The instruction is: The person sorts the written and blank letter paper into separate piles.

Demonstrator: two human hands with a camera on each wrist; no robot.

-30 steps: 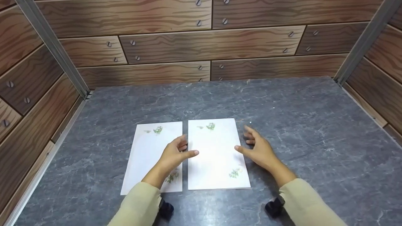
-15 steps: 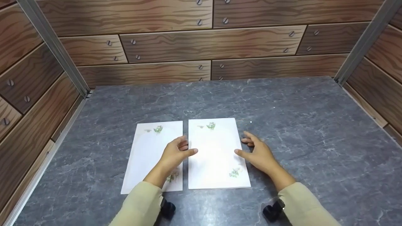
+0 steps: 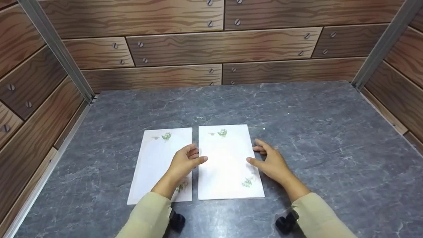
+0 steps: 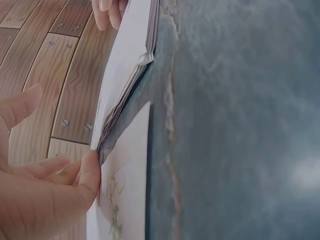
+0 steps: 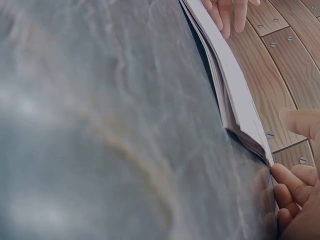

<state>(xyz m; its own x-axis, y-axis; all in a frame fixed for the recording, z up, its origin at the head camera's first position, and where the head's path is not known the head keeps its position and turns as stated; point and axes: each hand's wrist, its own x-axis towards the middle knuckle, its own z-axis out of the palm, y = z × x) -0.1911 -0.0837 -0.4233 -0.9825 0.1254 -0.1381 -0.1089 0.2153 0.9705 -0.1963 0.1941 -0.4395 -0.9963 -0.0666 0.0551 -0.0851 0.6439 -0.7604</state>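
Observation:
Two white piles of paper printed with green plants lie side by side. The right one is a stack of paper (image 3: 224,172); the wrist views show several layers along its slightly lifted edge. My left hand (image 3: 182,163) reaches over the left sheet (image 3: 155,165), its fingertips at the stack's left edge. On the opposite side, my right hand (image 3: 273,163) has its fingertips against the right edge. Both thumbs stand raised above the paper in the wrist views, apart from the fingers. Part of the left sheet is hidden under my left hand and sleeve.
A dark grey marbled tabletop (image 3: 314,132) carries the paper. Wood-print panels (image 3: 172,49) rise at the back and both sides, with metal posts (image 3: 56,49) at the corners. Black wrist devices (image 3: 176,220) hang below both sleeves.
My right hand has come slightly left, bringing its fingers from beside the stack up to its right edge. The left hand has barely moved, and the paper lies about where it was.

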